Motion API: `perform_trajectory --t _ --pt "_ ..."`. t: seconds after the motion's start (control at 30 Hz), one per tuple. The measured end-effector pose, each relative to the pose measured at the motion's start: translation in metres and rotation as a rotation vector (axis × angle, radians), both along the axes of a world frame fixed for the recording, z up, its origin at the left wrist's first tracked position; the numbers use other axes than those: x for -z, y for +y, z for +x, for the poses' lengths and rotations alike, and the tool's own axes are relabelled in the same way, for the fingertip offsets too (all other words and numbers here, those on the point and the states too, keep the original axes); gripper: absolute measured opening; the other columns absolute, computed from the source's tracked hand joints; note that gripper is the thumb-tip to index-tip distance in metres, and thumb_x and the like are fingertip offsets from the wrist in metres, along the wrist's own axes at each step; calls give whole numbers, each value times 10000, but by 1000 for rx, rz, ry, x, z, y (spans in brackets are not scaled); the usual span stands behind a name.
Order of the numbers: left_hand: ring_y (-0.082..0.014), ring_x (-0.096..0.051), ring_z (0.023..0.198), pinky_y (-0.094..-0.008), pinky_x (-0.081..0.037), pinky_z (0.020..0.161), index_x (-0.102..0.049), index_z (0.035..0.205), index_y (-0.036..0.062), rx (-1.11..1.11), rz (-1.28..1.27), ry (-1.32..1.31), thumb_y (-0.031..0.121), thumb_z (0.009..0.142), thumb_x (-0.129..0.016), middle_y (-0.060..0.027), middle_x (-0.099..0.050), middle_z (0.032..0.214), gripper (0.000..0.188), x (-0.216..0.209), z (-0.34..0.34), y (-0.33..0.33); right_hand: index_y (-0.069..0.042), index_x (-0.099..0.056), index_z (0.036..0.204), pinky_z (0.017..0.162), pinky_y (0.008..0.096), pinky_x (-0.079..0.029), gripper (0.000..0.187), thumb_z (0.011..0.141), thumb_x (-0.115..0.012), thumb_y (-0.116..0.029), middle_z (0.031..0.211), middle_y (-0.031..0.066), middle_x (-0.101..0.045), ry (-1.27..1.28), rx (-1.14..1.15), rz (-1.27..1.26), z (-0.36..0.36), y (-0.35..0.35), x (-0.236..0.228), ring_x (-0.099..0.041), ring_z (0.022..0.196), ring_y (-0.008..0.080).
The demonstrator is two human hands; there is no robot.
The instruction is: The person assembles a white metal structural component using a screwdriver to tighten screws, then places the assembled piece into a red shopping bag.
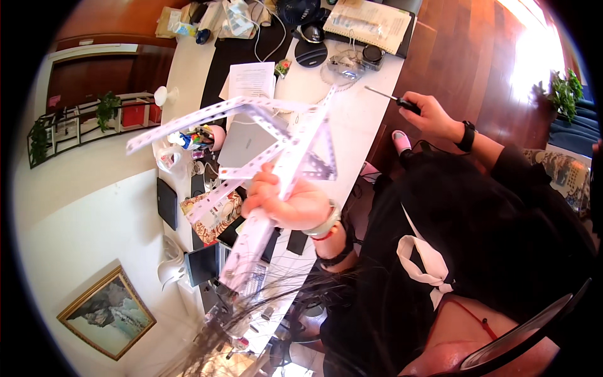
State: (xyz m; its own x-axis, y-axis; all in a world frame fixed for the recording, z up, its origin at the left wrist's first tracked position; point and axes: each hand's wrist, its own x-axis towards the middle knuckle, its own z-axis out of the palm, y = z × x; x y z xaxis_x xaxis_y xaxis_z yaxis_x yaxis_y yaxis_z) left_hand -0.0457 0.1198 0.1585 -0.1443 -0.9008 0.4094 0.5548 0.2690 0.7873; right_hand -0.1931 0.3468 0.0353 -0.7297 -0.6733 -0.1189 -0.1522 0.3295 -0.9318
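Note:
My left hand (286,201) is wrapped round a long white perforated bar, part of a frame (308,138) made of several such bars joined at angles. The frame is held up over the white table (358,113), its arms spreading away to the left and far side. Off to the right, my right hand (430,116) grips a screwdriver (408,105) by its black handle. The thin shaft points left toward the table edge, apart from the frame. Strands of hair cover the near end of the long bar.
Under the frame lies a grey closed laptop (242,147), beside papers (251,80) and a pink pen cup (217,135). A clear plastic bag (344,66) and a spiral notebook (370,25) are at the far end. A monitor (204,264) stands nearer. Wooden floor (461,56) lies right.

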Motion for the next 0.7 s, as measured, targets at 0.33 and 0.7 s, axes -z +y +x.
perform_trajectory --t 0.33,0.7 --pt "-145 -468 773 -347 -414 838 -405 794 160 -89 27 17 62 799 -521 9 -428 723 152 18 8 -31 11 -565 729 539 293 -425 274 871 -609 -219 624 65 -559 -180 -140 164 -36 -18 36 -509 571 137" --pt "-76 -360 663 -300 -345 741 -325 725 185 203 255 171 93 854 -524 44 -299 643 254 2 79 15 -9 -517 996 782 398 -563 271 905 -598 -251 1045 127 -529 -1318 240 42 21 -176 117 -598 889 292"
